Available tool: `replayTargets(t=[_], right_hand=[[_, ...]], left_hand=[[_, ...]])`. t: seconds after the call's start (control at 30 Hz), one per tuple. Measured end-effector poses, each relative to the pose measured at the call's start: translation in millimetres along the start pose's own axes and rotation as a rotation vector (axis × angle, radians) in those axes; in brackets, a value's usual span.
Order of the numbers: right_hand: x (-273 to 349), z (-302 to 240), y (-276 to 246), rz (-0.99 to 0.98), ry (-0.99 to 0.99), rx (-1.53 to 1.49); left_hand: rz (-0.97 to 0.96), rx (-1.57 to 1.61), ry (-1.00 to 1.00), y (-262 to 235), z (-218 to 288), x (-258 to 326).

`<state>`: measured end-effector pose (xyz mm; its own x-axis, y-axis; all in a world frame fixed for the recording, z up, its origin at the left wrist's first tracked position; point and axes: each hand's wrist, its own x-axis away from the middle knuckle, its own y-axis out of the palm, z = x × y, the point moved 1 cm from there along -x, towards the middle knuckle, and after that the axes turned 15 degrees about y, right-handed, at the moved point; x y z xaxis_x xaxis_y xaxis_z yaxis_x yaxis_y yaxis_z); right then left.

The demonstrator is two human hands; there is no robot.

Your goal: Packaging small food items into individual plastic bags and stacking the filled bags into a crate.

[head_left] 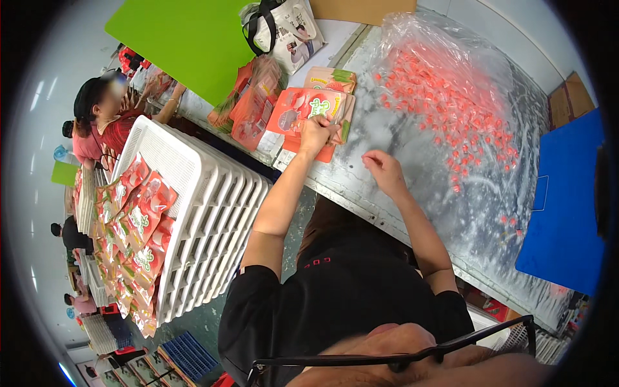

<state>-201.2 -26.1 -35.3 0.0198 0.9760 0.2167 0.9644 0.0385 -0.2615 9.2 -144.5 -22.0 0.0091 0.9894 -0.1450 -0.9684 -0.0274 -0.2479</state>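
Observation:
My left hand (316, 137) is closed at the edge of a flat red pouch (293, 106), its fingers bent over the lower right part. Under and beside this pouch lies a stack of similar red and green pouches (332, 79) on the metal worktable. To the right, my right hand (385, 173) hovers above the table's front part, fingers curled in and thumb close to the index finger. Whatever it may hold is too small to make out. Farther right spreads a heap of small red wrapped pieces (445, 84), partly under a clear plastic bag (412, 32).
At my left stands a tall stack of white plastic trays (213, 213), with filled red pouches (138, 222) on top. Bagged pouches (255, 116), a white carrier bag (293, 39) and a green board (180, 39) lie beyond. A blue panel (564, 200) borders the right. Co-workers sit at far left.

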Motion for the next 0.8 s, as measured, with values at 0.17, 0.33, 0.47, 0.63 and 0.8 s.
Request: replayTargets(t=[0.17, 0.33, 0.47, 0.63, 0.8], right_hand=[[-10.0, -54.1, 16.8, 0.299, -0.658, 0.384], [-25.8, -56.7, 32.3, 0.314, -0.753, 0.527], [-7.9, -54.4, 33.0, 0.266, -0.739, 0.59], [23.6, -58.1, 36.4, -0.003, -0.765, 0.525], [40.0, -75.4, 21.4, -0.409, -0.564, 0.405]], left_hand=[[-0.178, -0.052, 0.111, -16.3, 2.7, 0.8], [-0.253, 0.112, 0.114, -30.0, 28.3, 21.2], [-0.184, 0.173, 0.127, -37.0, 59.7, 41.5], [-0.207, -0.176, 0.329, -19.5, 98.4, 77.6], [-0.298, -0.338, 0.444, -4.7, 147.9, 106.1]])
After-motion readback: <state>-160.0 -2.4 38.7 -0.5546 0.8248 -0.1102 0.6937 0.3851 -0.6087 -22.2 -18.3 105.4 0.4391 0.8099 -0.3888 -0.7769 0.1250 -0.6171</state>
